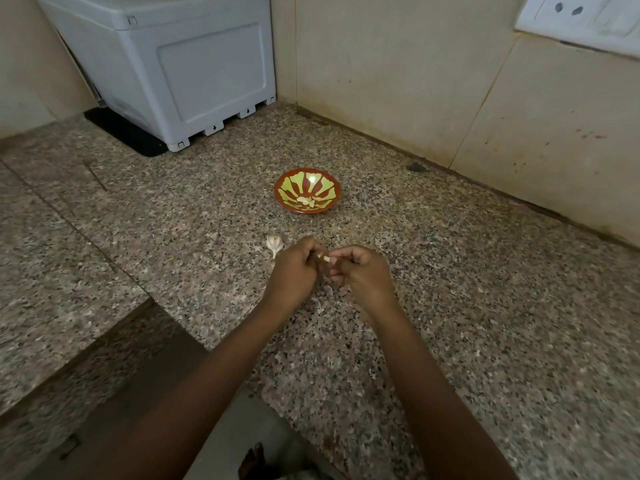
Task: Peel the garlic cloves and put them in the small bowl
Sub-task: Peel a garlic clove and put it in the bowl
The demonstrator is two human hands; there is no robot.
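**Surface.** Speckled granite table [450,306], polished, mottled grey, pink and black. It meets cream tiled walls at a corner.

**Left grip** [294,268]. Bare hand, fingers curled, pinching one end of a garlic clove [325,259].

**Right grip** [362,271]. Bare hand, also curled, with thumb and fingers pinching the other end of the same clove. Both grips are clenched on it, raised above the table on the near side of the bowl.

**Clove.** Small and pale, with a tan papery patch. How much skin is left on it cannot be told.

**Small bowl** [332,188]. Round, shallow and glossy, with a red-brown rim and yellow-green petal-shaped panels fanning out from the centre. It stands on the table beyond the hands, apart from them. Several pale peeled cloves [308,201] lie at its bottom.

**Garlic bulb remnant** [274,244]. White and papery, with a tapering stalk, lying on the table just left of the left grip.

**Skin scraps** [327,291]. Thin, pale and curled, lying on the granite under the hands.

**Surroundings.** At rear left, a white boxy plastic appliance [166,64] with a recessed panel stands on a black mat [121,133]. At upper right, a white socket plate [581,19] is fixed to the wall.
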